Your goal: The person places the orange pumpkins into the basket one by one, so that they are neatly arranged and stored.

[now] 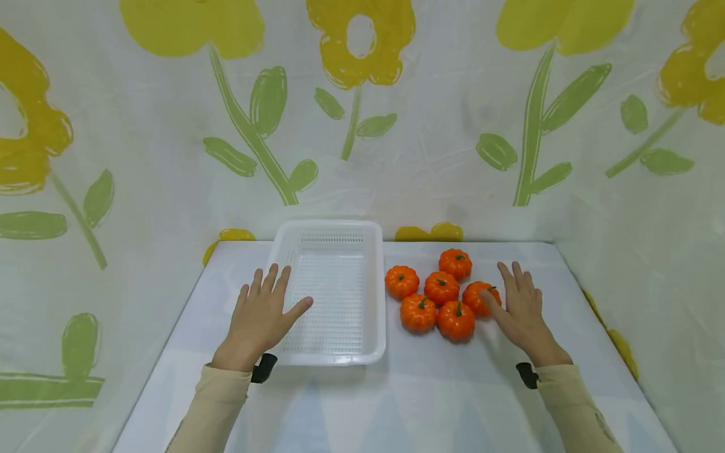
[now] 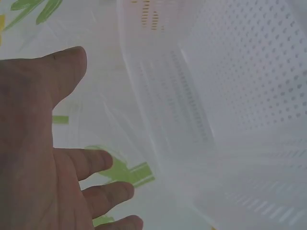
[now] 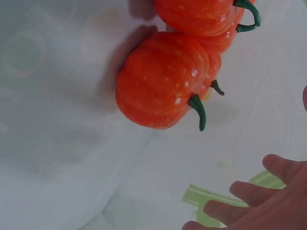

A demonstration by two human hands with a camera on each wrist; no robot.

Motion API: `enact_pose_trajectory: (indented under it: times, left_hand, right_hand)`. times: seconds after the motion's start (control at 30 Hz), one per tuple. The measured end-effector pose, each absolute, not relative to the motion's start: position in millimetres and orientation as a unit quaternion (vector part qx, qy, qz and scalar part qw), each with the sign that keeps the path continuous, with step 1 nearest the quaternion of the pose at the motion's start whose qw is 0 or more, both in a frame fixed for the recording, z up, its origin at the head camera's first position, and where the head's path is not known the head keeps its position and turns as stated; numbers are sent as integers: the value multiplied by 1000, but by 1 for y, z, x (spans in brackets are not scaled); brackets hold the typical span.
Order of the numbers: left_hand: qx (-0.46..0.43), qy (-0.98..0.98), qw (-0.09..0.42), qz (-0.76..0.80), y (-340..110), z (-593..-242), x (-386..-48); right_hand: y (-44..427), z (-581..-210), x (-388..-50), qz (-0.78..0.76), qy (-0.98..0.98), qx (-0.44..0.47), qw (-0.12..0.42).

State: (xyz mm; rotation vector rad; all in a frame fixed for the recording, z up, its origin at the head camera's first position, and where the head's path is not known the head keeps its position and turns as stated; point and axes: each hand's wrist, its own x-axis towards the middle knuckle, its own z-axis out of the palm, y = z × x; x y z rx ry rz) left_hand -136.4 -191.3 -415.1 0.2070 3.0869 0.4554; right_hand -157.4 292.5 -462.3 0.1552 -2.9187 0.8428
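Note:
A white perforated plastic basket (image 1: 376, 296) lies on the table, left of several small orange pumpkins (image 1: 419, 313) with green stems. My left hand (image 1: 257, 318) hovers over the basket's left side, fingers straight and thumb spread. In the left wrist view that hand (image 2: 43, 139) is apart from the basket wall (image 2: 168, 96) and holds nothing. On the right, my right hand (image 1: 523, 318) is just beside the rightmost pumpkin (image 1: 474, 298), its thumb overlapping it in the head view. The right wrist view shows a gap between the fingers (image 3: 254, 191) and the nearest pumpkin (image 3: 163, 79).
A white table (image 1: 351, 409) carries everything. Behind it and at both sides hangs a white cloth (image 1: 436, 157) printed with yellow flowers and green leaves. Each wrist wears a dark strap-like device, the left one (image 1: 264, 368) near the basket's front left corner.

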Motion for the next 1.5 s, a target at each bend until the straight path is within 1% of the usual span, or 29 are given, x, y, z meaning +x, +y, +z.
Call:
enact_pose_trajectory:
  times: [0.2, 0.4, 0.5, 0.7, 1.07, 1.23, 1.5]
  left_hand:
    - [77, 987, -2, 142, -201, -415, -113]
    - [68, 984, 5, 164, -214, -423, -87]
    - [60, 983, 10, 176, -221, -430, -77]
    - [55, 977, 15, 204, -230, -440, -65]
    - [53, 974, 19, 219, -235, -443, -60]
    - [50, 974, 22, 222, -239, -444, -56]
    - [53, 974, 13, 220, -244, -447, -58]
  right_hand:
    - [302, -464, -157, 287, -954, 57, 62]
    - [310, -468, -157, 310, -948, 47, 48]
    - [314, -471, -157, 322, -946, 41, 26]
    - [318, -473, -164, 335, -941, 27, -36]
    - [315, -483, -179, 323, -942, 13, -88]
    - [316, -489, -185, 322, -942, 28, -96]
    - [315, -493, -189, 324, -939, 33, -112]
